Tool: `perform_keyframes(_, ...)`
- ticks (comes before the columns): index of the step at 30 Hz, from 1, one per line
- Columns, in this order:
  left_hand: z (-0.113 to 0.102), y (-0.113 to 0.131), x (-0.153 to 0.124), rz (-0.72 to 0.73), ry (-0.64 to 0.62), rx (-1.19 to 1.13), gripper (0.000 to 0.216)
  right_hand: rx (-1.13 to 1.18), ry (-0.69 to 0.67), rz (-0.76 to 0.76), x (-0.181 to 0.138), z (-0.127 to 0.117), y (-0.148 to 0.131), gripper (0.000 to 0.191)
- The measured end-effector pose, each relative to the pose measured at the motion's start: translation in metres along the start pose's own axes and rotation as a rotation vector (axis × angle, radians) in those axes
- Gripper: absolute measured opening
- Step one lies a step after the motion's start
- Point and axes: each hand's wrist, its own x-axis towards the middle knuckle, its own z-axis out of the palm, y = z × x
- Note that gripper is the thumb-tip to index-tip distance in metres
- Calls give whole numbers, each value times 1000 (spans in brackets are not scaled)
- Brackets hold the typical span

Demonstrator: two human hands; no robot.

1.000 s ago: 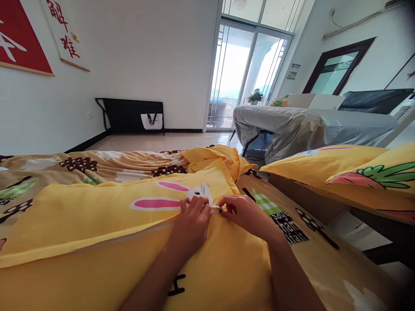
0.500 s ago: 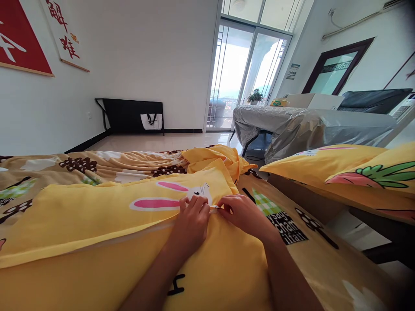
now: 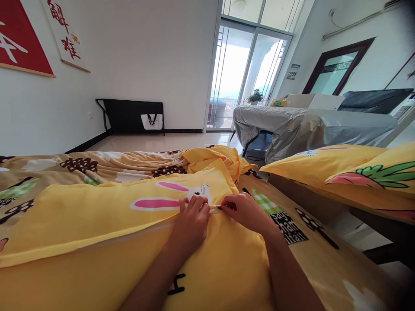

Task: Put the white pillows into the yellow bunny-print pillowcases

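A yellow cloth cover (image 3: 97, 203) with a rabbit print lies in front of me, its long edge gaping open along the left. Fingers bent and closed, my left hand (image 3: 193, 220) pinches that edge just below the rabbit's face. Close to its right, my right hand (image 3: 244, 214) has thumb and fingertips pressed together at the same seam. A small dark piece that looks like a zip pull (image 3: 219, 207) shows at those fingertips, beside a short whitish strip of the seam. The fingers partly hide the seam.
Under the cover spreads a brown patterned bedsheet (image 3: 324, 268). Crumpled yellow cloth (image 3: 217, 155) lies at the far edge. Yellow pillows with carrot prints (image 3: 372, 175) rest on the right. Beyond stand a plastic-covered table (image 3: 301, 125) and a black panel (image 3: 129, 114) with a white bag.
My right hand has shifted slightly along the seam, and its fingers have drawn closer together. My left hand stays in place on the edge.
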Motion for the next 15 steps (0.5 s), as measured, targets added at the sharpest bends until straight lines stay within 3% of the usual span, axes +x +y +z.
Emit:
perform_keyframes(7, -6, 0, 0, -105, -11, -80, 17, 4, 29, -8, 4, 2, 0, 19)
perform_keyframes(12, -9, -2, 1, -241, -70, -46, 38, -44, 21, -86, 2, 4, -5, 19)
perform_keyframes(15, -10, -4, 1, -283, -128, 25, 28, -40, 56, -187, 2, 10, -9, 21)
